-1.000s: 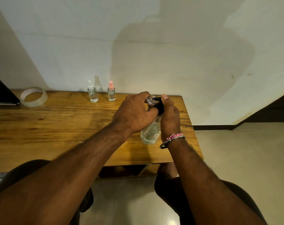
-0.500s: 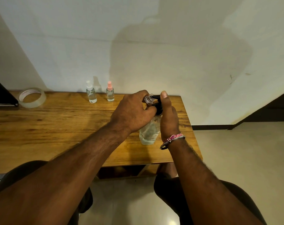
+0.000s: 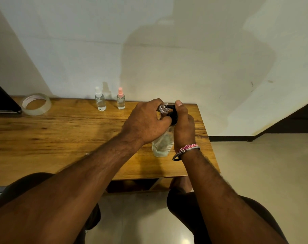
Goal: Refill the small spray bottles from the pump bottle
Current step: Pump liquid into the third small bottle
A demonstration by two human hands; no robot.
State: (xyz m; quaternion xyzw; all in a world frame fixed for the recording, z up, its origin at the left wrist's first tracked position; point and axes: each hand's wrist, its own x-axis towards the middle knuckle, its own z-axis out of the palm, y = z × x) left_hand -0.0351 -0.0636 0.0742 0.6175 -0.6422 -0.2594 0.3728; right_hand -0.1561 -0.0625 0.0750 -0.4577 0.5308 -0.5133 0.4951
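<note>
both forearms reach forward from the lower edge and meet toward one o'clock of centre. the left hand (image 3: 146, 124) has its knuckles up and its fingers curled round a small clear bottle (image 3: 163, 107). at its three o'clock the right hand (image 3: 183, 127), a banded wrist below it, grips the pump bottle (image 3: 162, 143) with the thumb straight up.

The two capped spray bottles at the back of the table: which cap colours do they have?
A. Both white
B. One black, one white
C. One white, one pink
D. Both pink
C: the left spray bottle has a white cap, and the right spray bottle a pink one.
</note>
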